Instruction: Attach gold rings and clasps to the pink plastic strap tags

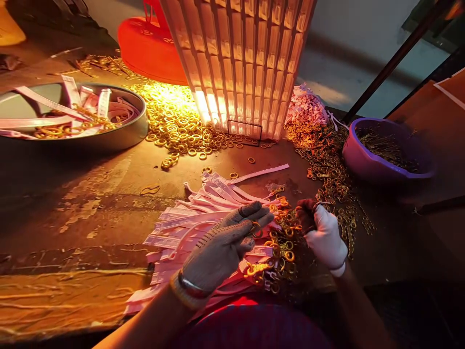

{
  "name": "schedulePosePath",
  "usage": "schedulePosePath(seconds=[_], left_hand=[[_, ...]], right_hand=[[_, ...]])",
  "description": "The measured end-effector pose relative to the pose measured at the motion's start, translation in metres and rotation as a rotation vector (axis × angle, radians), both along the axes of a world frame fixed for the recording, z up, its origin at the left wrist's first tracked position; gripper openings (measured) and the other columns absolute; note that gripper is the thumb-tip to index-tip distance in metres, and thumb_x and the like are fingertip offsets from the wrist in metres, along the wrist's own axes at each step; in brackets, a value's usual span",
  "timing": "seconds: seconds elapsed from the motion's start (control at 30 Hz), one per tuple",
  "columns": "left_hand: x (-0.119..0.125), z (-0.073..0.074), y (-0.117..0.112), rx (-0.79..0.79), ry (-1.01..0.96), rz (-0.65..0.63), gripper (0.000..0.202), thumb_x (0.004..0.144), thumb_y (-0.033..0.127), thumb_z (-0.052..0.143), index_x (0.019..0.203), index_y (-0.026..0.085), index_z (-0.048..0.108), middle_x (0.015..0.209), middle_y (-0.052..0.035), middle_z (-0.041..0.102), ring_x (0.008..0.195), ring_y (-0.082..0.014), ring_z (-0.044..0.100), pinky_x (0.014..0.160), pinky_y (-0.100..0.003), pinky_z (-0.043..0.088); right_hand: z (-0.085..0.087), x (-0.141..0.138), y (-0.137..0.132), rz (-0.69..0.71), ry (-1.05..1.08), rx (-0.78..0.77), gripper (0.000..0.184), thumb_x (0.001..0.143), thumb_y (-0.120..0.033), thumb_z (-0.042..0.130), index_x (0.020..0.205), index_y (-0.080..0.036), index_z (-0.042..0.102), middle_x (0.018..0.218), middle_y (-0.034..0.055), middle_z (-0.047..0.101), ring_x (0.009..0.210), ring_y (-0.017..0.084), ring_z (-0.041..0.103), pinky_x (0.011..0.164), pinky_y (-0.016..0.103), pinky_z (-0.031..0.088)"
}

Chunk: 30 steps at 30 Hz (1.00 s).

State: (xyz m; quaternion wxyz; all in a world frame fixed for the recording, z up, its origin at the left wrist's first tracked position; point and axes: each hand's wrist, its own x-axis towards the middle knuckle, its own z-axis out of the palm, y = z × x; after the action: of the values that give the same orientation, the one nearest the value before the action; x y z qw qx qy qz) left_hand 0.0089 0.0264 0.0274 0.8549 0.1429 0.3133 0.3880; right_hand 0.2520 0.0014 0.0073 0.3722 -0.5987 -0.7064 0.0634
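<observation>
My left hand (221, 242), in a pale dotted work glove, reaches over a pile of pink straps (189, 225). A gold ring (256, 230) is held between its thumb and fingers. My right hand (323, 232), gloved in white with dark fingertips, is closed in a pinch just to the right of the pile. A thin dark edge shows at its fingertips, too small to name. Gold rings and swivel clasps (259, 268) are fixed at the straps' right ends, below and between my hands.
Loose gold rings (178, 128) are heaped under a red lamp (148, 51). A tall ribbed rack (243, 63) stands behind. At left sits a metal basin (134, 128) with straps; at right, a purple bowl (352, 150). Clasps (327, 169) and pink pieces (307, 106) lie between.
</observation>
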Motion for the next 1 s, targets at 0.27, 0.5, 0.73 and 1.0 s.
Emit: schedulePosePath(seconds=[0.27,0.5,0.73,1.0], left_hand=[[0.006,-0.004,-0.008,0.052,-0.017,0.051,0.036,0.083,0.006,0.068,0.117,0.017,0.071,0.111,-0.0093,0.074,0.067,-0.0078,0.066,0.052,-0.013,0.053],[0.005,-0.005,-0.006,0.116,0.007,0.006,0.032,0.072,0.017,0.084,0.103,0.013,0.075,0.108,-0.0098,0.072,0.085,-0.0168,0.069,0.069,-0.021,0.059],[0.005,-0.009,-0.005,0.188,0.018,-0.124,0.029,0.074,0.026,0.083,0.098,0.012,0.073,0.087,-0.0048,0.067,0.064,-0.0086,0.058,0.055,-0.017,0.048],[0.000,-0.003,-0.009,0.559,0.468,-0.075,0.032,0.089,0.030,0.064,0.118,0.017,0.061,0.063,0.0043,0.056,0.049,-0.0095,0.048,0.046,-0.021,0.038]], right_hand=[[0.018,-0.079,-0.016,0.225,0.143,-0.033,0.041,0.087,-0.011,0.060,0.127,-0.025,0.060,0.105,0.0067,0.072,0.090,0.021,0.068,0.081,0.032,0.055],[0.007,-0.072,-0.017,0.203,0.429,-0.027,0.045,0.089,-0.009,0.063,0.128,-0.031,0.062,0.112,0.0026,0.071,0.095,0.019,0.068,0.088,0.033,0.056],[-0.007,-0.077,-0.022,0.062,0.628,-0.087,0.039,0.087,-0.022,0.070,0.126,-0.025,0.064,0.115,0.0084,0.071,0.101,0.024,0.068,0.089,0.039,0.058],[0.001,-0.084,-0.020,0.120,0.691,-0.150,0.031,0.092,-0.022,0.066,0.122,-0.028,0.064,0.111,0.0039,0.071,0.099,0.019,0.067,0.087,0.032,0.058]])
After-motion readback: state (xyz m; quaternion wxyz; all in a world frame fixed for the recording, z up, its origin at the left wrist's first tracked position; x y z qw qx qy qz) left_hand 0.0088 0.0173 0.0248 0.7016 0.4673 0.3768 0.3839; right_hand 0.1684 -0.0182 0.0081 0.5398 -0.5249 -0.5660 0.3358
